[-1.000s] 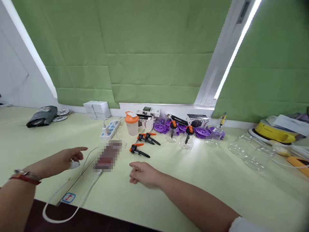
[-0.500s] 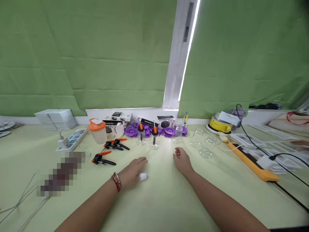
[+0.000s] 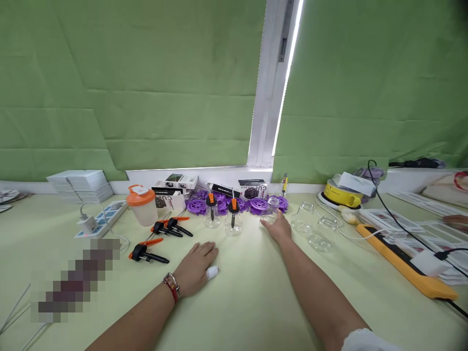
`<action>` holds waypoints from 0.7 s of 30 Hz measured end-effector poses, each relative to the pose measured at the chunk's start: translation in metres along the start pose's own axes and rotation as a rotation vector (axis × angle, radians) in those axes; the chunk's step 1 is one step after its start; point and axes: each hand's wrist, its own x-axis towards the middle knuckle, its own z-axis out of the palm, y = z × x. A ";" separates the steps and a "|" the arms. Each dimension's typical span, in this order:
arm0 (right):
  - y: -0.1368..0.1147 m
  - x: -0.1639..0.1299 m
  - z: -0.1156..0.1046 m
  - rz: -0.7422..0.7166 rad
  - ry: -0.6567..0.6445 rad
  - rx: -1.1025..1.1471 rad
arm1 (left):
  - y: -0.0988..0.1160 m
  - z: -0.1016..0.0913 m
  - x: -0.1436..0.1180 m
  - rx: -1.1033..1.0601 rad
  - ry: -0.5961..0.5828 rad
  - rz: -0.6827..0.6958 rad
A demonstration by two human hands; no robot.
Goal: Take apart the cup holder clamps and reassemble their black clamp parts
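My left hand [image 3: 195, 268] lies flat on the table with its fingers stretched out and a white wrap on the thumb. It touches only the tabletop. My right hand [image 3: 280, 228] is at a clear glass bottle [image 3: 271, 207], thumb on the left and fingers on the right of its lower part. Left of that bottle stand two clear bottles with black-and-orange spray tops, one [image 3: 233, 222] nearer and one [image 3: 211, 214] farther. Loose black-and-orange spray tops [image 3: 148, 252] lie left of my left hand. More clear bottles [image 3: 319, 240] are to the right of my right hand.
Purple plastic parts [image 3: 219, 202] and small boxes [image 3: 252, 190] line the back. An orange-lidded cup [image 3: 143, 207] and a white power strip [image 3: 106, 219] are at left. On the right are a yellow tape measure [image 3: 341, 195], an orange power strip [image 3: 405, 263] and another person's hand [image 3: 455, 222].
My right hand has moved forward from the bare tabletop to the clear bottle, its closed fingers parting around it. My left hand has flattened and spread its fingers. The view has shifted slightly.
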 end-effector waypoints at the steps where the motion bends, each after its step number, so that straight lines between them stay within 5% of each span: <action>1: 0.001 0.000 0.000 0.001 0.006 0.001 | -0.005 -0.005 0.002 0.055 0.055 -0.055; 5: 0.005 -0.007 -0.004 0.015 0.021 0.045 | -0.040 -0.030 0.009 0.263 0.207 -0.445; 9: 0.011 -0.020 -0.010 -0.038 -0.024 0.085 | -0.078 -0.047 0.016 0.311 0.238 -0.649; 14: 0.015 -0.034 -0.015 -0.055 -0.069 0.100 | -0.105 -0.046 0.024 0.293 0.131 -0.722; 21: 0.016 -0.039 -0.017 -0.034 -0.080 0.096 | -0.115 -0.039 0.023 0.295 0.093 -0.735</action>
